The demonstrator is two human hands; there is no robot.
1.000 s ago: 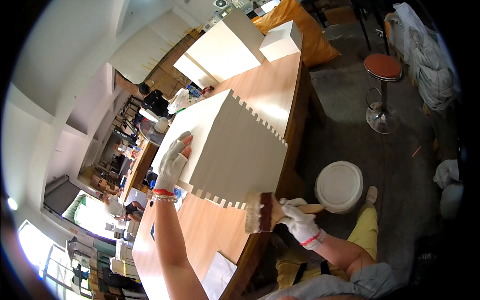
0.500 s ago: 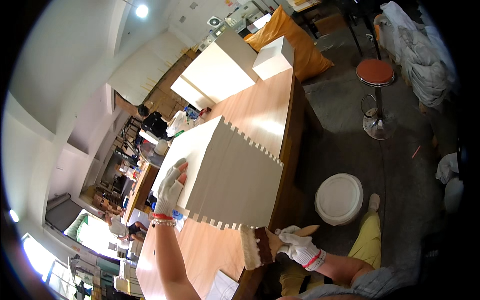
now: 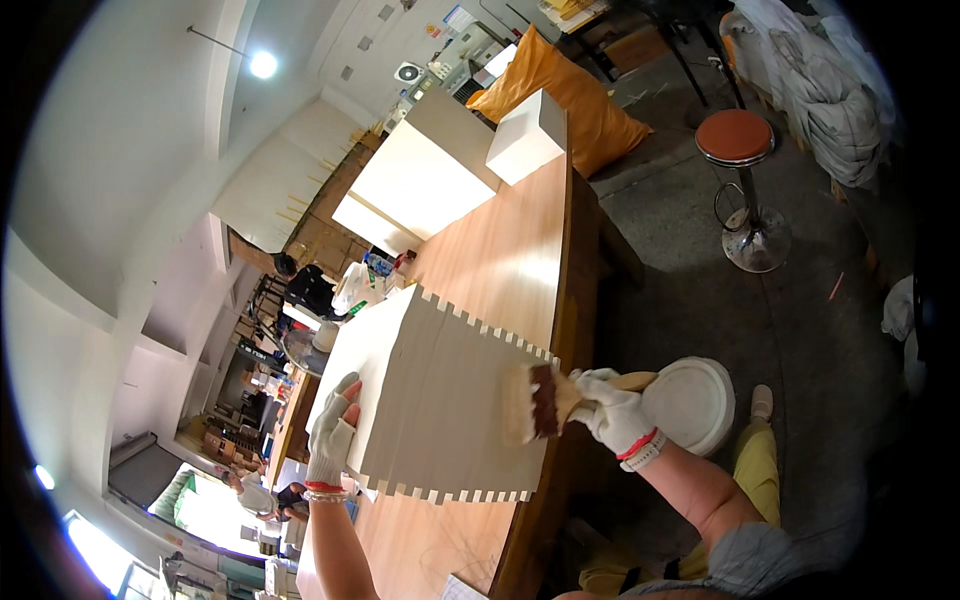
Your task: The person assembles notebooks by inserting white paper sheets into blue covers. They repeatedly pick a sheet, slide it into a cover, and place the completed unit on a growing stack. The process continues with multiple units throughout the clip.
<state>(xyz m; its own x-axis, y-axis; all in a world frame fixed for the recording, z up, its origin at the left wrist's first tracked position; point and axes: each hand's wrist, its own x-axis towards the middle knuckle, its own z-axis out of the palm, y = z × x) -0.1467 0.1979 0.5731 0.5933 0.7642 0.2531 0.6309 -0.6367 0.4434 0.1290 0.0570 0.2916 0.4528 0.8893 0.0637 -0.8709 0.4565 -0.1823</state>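
A large white block (image 3: 450, 400) with rows of square teeth along two opposite edges stands on the wood-topped table (image 3: 490, 262). My left hand (image 3: 330, 445), in a white glove with bare fingertips, lies against its left face with the fingers extended. My right hand (image 3: 612, 412), also in a white glove, is wrapped round the wooden handle of a wide brush (image 3: 544, 402). The brush has pale bristles and a dark brown band. Its bristles are at the right part of the block's near face, blurred by motion, and seem to touch it.
Farther along the table are a big white block (image 3: 415, 190) and a smaller white box (image 3: 528, 138), beside an orange sack (image 3: 575, 105). To the right stand a round white-topped bucket (image 3: 690, 405) and a red stool (image 3: 735, 137). People (image 3: 252, 495) sit in the left background.
My right hand has carried the brush up and away from the block's near toothed edge, onto its face. My left hand stays on the block. The view has shifted slightly.
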